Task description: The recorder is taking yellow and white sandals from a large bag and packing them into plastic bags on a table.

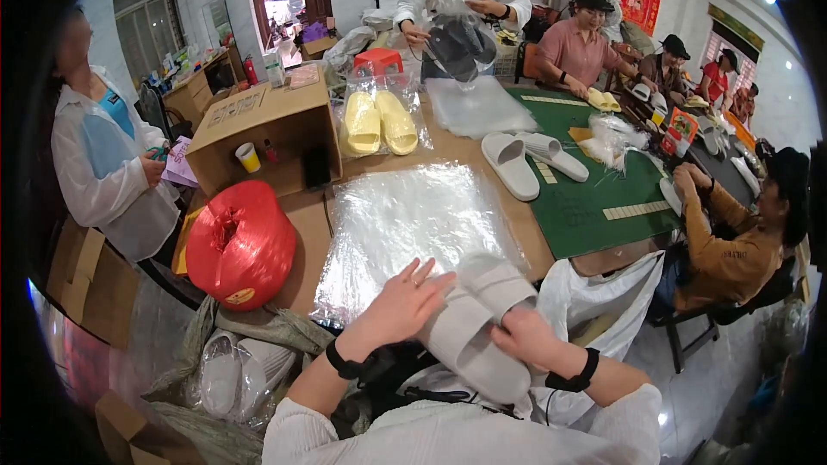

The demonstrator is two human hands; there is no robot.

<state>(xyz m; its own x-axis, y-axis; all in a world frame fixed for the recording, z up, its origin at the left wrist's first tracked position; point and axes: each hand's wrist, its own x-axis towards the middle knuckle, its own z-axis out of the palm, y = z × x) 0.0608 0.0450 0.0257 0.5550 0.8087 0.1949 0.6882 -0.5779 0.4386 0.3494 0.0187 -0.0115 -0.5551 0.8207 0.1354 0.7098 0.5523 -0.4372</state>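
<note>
A pair of pale grey slide slippers (pixel 478 353) is held over the table's near edge, one overlapping the other. My right hand (pixel 527 336) grips them, its fingers partly hidden at the strap. My left hand (pixel 403 300) is open with its fingers stretched out, the tips by the side of the slippers. Just beyond both hands lies a stack of shiny transparent plastic bags (pixel 413 220), flat on the brown table.
A red roll of plastic twine (pixel 241 245) and a cardboard box (pixel 267 133) stand left. Yellow slippers (pixel 379 123) lie bagged behind the stack; white slippers (pixel 534 164) rest toward the green mat (pixel 594 224). An open sack (pixel 233 327) holds bagged slippers. Several people work around the table.
</note>
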